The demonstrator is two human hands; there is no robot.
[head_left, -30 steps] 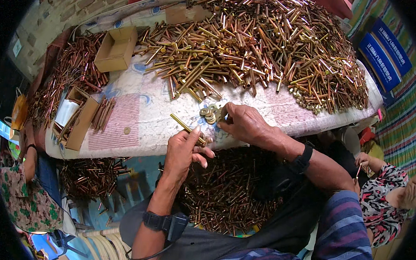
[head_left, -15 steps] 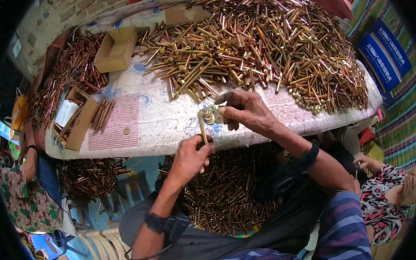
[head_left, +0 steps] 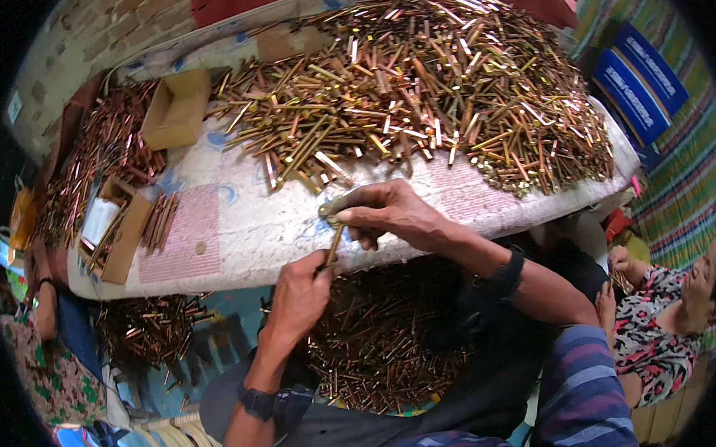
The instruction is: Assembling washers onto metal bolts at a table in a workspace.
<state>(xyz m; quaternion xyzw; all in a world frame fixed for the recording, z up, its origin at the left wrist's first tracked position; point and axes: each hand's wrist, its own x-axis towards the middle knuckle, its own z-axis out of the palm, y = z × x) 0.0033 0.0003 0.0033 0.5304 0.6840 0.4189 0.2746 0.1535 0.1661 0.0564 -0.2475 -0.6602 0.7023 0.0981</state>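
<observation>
Left hand (head_left: 299,292), right hand (head_left: 395,213): your two. Metal rod (head_left: 335,245) in left: one. Near worktop's (head_left: 264,247) left edge: two cardboard boxes (head_left: 128,240), one lone washer (head_left: 200,248). Piled rods (head_left: 454,83): too many for you to count.

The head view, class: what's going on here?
A person's left-hand grip holds a slim, gold-coloured metal rod at the near edge of a table covered in white patterned cloth. The right-hand grip is at the rod's upper end; whether it holds anything is unclear. Beyond lies a large heap of copper- and gold-coloured metal rods, with an open brown cardboard box to its left.
</observation>
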